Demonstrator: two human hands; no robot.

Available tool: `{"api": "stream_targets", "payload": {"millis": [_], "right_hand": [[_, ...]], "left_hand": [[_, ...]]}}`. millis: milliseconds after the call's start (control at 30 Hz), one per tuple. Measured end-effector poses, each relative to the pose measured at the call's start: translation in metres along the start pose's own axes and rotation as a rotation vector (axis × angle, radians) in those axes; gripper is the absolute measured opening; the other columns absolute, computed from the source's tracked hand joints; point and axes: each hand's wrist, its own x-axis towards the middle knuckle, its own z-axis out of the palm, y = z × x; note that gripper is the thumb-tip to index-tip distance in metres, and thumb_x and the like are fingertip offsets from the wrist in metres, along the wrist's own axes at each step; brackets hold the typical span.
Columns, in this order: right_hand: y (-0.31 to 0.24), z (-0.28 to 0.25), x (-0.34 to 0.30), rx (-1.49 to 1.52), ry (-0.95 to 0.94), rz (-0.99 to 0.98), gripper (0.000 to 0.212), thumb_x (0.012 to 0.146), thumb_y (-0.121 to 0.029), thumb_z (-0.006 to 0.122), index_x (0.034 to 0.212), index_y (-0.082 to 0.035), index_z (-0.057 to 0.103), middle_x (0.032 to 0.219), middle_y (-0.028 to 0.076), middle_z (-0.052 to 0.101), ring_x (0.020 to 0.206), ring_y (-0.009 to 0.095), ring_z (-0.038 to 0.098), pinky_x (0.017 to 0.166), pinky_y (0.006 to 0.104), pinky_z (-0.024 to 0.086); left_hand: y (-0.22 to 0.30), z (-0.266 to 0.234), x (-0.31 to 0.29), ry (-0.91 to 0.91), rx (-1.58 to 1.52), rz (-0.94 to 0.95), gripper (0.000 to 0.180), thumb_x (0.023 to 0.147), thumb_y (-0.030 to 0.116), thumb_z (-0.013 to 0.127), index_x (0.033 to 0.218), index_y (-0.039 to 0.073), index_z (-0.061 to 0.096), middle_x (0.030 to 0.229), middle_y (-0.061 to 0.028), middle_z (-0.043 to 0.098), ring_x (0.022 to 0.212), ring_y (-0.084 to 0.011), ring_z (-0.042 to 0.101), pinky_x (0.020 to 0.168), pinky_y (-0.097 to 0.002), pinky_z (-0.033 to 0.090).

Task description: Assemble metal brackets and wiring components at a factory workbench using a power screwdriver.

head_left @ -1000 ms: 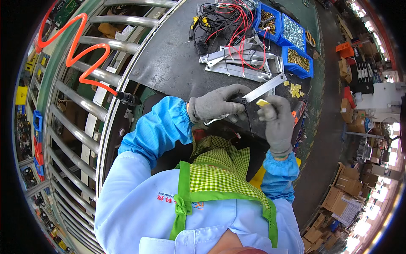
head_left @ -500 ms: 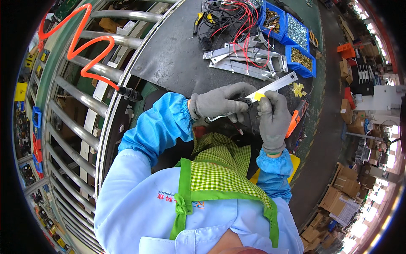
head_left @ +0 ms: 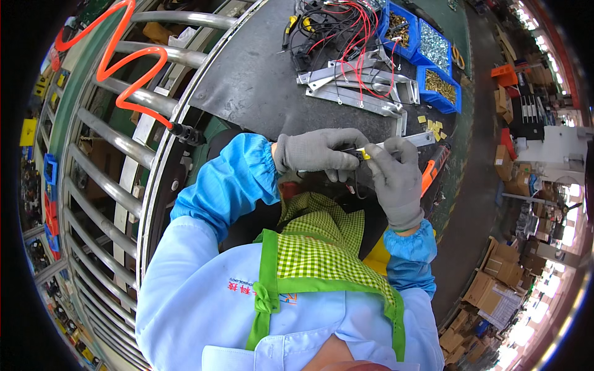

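Note:
My left hand [head_left: 323,151], in a grey glove, is closed round one end of a flat silver metal strip [head_left: 422,140] and a dark cable part [head_left: 357,180]; the fingers hide most of that end. Opposite it, my right hand [head_left: 397,184], also gloved, pinches a small yellow tag [head_left: 364,153] against the left fingertips. The strip's free end, with a hole, sticks out behind the right hand. Several loose yellow tags [head_left: 437,130] lie on the dark table beyond the right hand. An orange-handled tool [head_left: 435,167] rests beside it.
Silver brackets [head_left: 356,102] lie piled ahead, with black and red cables [head_left: 322,37] over them. Blue bins [head_left: 440,91] of brass-coloured and silver small parts stand at the far right. To the left are metal rollers [head_left: 124,145] and a coiled orange hose [head_left: 133,93].
The metal strip has swung lower and lies more level. My right hand has shifted slightly down, its fingertips moving left with the yellow tag to the left fingertips.

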Motion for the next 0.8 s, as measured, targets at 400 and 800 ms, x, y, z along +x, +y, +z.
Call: {"api": "stream_targets", "payload": {"millis": [400,800], "right_hand": [[0.002,-0.013,0.009,0.159,-0.112,0.024,0.029,0.077,-0.006,0.069,0.106,-0.012,0.066,0.106,0.008,0.057,0.091,0.029,0.065,0.075,0.0389,0.054],[0.039,-0.019,0.035,0.279,-0.218,-0.085,0.037,0.076,-0.005,0.070,0.112,-0.010,0.063,0.109,0.008,0.059,0.087,0.026,0.065,0.073,0.0366,0.054]], "left_hand": [[-0.012,-0.001,0.004,-0.054,-0.002,0.017,0.048,0.095,0.029,0.065,0.133,0.007,0.046,0.087,-0.0031,0.062,0.070,-0.0084,0.060,0.062,-0.0228,0.051],[-0.023,0.006,0.017,0.061,-0.120,0.138,0.043,0.094,0.030,0.064,0.127,0.006,0.050,0.092,-0.0029,0.060,0.076,-0.0095,0.063,0.064,-0.0231,0.053]]}}
